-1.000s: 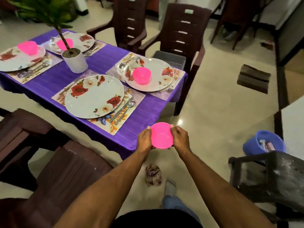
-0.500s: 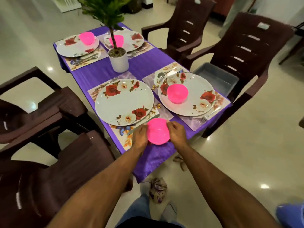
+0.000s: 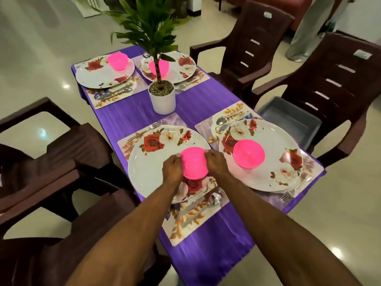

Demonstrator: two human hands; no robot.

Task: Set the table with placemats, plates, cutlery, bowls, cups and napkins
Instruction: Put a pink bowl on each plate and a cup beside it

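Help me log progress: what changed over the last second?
Both hands, left hand and right hand, carried the pink bowl from beyond the table edge to over the near-left plate; they still hold it. The other three bowls stayed on their plates.

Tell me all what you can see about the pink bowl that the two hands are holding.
The pink bowl is small, round and bright pink, looks like glossy plastic, with no pattern. It is tilted, its opening facing away from the camera, so the inside is hidden. The left hand and the right hand grip it from opposite sides. It is over the near floral plate; whether it touches the plate cannot be told.
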